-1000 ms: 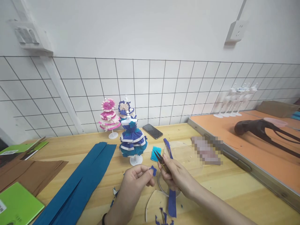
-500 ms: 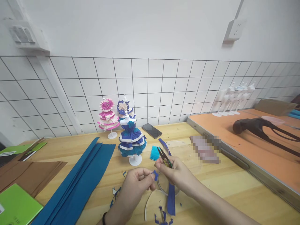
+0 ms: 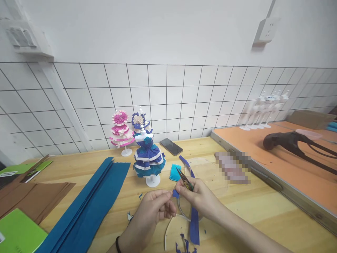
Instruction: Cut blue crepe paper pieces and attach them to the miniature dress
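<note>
My left hand (image 3: pixel 154 207) is closed in a pinch at a small dark blue paper piece (image 3: pixel 175 193). My right hand (image 3: pixel 198 198) grips small black thread snips (image 3: pixel 183 178), blades pointing up and left, and its fingertips meet the same paper piece. A dark blue paper strip (image 3: pixel 194 221) runs under my right hand over clear plastic sheets (image 3: pixel 207 175). Just beyond stands a blue and white paper dress on a small mannequin (image 3: pixel 149 158). A turquoise pleated paper bit (image 3: pixel 174 172) lies beside it.
Long teal crepe paper (image 3: pixel 89 203) lies at left, next to brown paper (image 3: pixel 34 198) and green booklets (image 3: pixel 18 233). Pink (image 3: pixel 121 130) and blue paper dress models stand by the wire grid. A phone (image 3: pixel 171 146) lies behind. An orange board (image 3: pixel 284 165) holds white mannequins (image 3: pixel 263 109) and a dark tool.
My hands have drawn together: the right fingertips now touch the blue piece held in the left pinch. The snips dropped slightly lower.
</note>
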Demonstrator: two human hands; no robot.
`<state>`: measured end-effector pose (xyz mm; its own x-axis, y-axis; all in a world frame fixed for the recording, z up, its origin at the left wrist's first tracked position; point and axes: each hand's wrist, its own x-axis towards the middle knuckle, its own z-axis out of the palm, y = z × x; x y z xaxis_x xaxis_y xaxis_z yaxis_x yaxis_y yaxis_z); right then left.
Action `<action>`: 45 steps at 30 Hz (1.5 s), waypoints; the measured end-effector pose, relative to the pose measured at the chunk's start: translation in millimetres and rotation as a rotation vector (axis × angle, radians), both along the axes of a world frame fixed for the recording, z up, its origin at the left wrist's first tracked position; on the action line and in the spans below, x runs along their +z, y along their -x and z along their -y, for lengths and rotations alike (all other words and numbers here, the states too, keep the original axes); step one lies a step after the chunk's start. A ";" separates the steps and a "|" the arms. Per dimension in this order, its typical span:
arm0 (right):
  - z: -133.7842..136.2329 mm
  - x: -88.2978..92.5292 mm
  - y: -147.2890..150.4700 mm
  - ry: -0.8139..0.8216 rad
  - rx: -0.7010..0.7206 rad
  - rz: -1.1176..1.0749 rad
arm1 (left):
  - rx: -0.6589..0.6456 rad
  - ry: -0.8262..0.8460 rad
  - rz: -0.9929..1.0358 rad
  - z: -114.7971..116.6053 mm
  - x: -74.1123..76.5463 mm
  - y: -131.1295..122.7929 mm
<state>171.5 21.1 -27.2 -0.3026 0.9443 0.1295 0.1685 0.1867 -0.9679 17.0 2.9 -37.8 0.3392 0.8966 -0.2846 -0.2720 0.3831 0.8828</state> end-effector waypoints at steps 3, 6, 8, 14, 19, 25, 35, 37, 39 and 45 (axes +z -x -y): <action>-1.2 -1.6 0.0 0.092 -0.031 -0.012 | 0.029 0.042 0.017 -0.1 0.6 -0.9; -1.0 -5.9 1.5 0.149 -0.006 -0.021 | 0.017 -0.019 -0.093 -0.8 -1.9 -2.8; -1.2 -9.4 2.6 0.161 0.021 -0.041 | 0.011 -0.079 -0.186 -2.1 -5.2 -3.6; -7.4 -16.6 2.1 0.350 -0.054 -0.161 | 0.021 -0.120 -0.215 -8.6 -15.8 -1.5; -6.0 -16.6 2.0 0.373 0.025 -0.086 | 0.022 -0.066 -0.225 -10.3 -17.7 -0.1; -5.8 -20.9 1.8 0.258 0.037 -0.048 | 0.026 -0.043 -0.236 -7.1 -13.1 -1.0; -6.9 -22.7 1.0 0.295 0.090 -0.014 | 0.047 -0.030 -0.232 -3.3 -9.9 -2.0; -8.2 -22.8 -0.5 0.254 0.062 -0.001 | 0.043 -0.036 -0.232 -3.9 -9.6 -2.1; -11.9 -22.2 -4.0 0.199 0.001 0.028 | 0.053 -0.037 -0.232 -6.2 -10.8 -1.4; -15.4 -21.6 -12.2 -0.051 -0.120 0.312 | 0.125 -0.043 -0.226 -14.5 -10.9 5.7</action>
